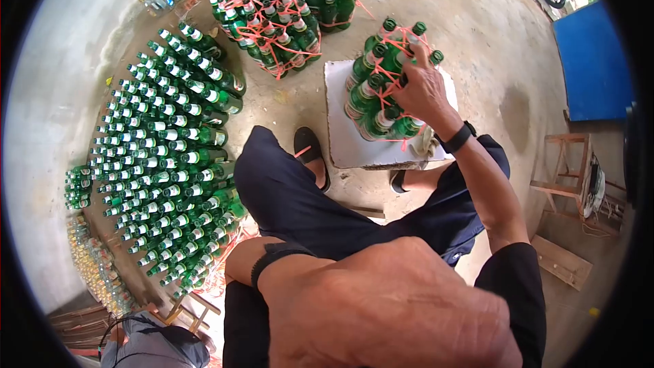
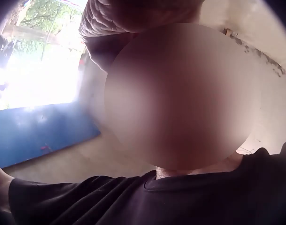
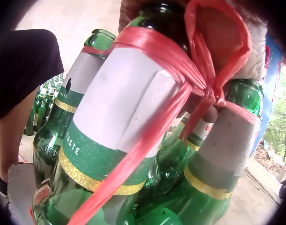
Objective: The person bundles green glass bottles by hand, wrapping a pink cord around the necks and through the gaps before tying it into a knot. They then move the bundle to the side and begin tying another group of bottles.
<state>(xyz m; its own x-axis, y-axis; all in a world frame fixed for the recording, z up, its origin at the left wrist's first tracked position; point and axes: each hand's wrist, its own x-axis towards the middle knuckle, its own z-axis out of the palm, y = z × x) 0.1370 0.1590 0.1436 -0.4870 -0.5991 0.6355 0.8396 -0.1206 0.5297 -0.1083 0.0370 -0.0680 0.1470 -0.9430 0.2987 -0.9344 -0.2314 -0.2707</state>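
A bundle of green beer bottles [image 1: 371, 88] tied with pink plastic string stands on a white block [image 1: 347, 153] between the person's feet. From above, the right hand [image 1: 422, 88] grips in among the bottle necks, its fingers partly hidden. Close up in the right wrist view, fingers [image 3: 211, 115] show behind the knotted pink string [image 3: 208, 93], beside a bottle neck [image 3: 161, 16]. Large in front of the head camera, the left hand [image 1: 388, 300] is raised with its back showing and its fingers hidden. Part of this hand [image 2: 133, 16] also crosses the top of the left wrist view, near the blurred head.
Rows of loose green bottles [image 1: 163, 143] cover the floor at left. More tied bundles [image 1: 272, 27] stand beyond the block. Small clear bottles [image 1: 95, 266] line the left wall. A wooden stool frame [image 1: 562, 163] and a blue panel [image 1: 593, 61] stand at right.
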